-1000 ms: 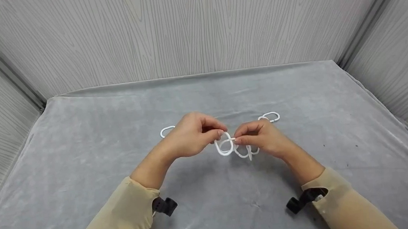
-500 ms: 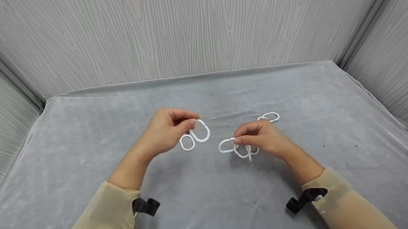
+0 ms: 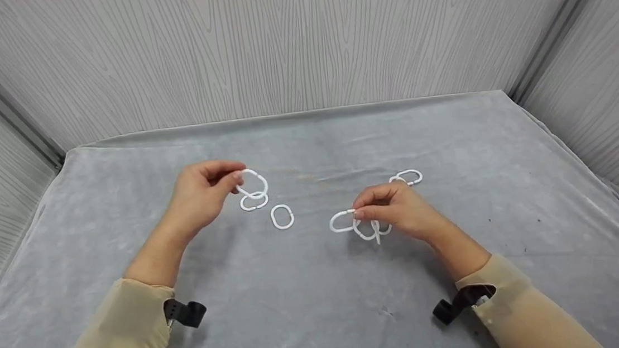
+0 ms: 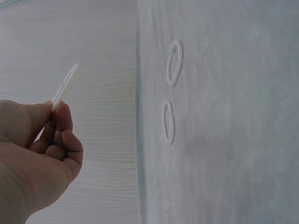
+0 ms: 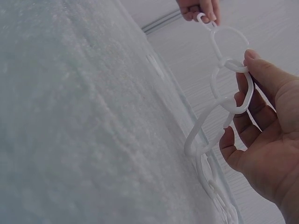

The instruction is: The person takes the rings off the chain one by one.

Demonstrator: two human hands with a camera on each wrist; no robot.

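the left hand (image 3: 199, 195) pinches a smooth white oval ring (image 3: 264, 180) between thumb and fingertips, above the soft, lightly wrinkled gray cloth (image 3: 321, 307), left of the middle. two loose oval rings (image 3: 273, 218) lie on the cloth near it. to the right, the right hand (image 3: 397, 211) pinches a glossy white chain (image 3: 376, 230) of interlocked rounded links, partly resting on the cloth.

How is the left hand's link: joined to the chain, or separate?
Separate. The head view shows a clear gap between the link the left hand pinches and the chain the right hand holds.
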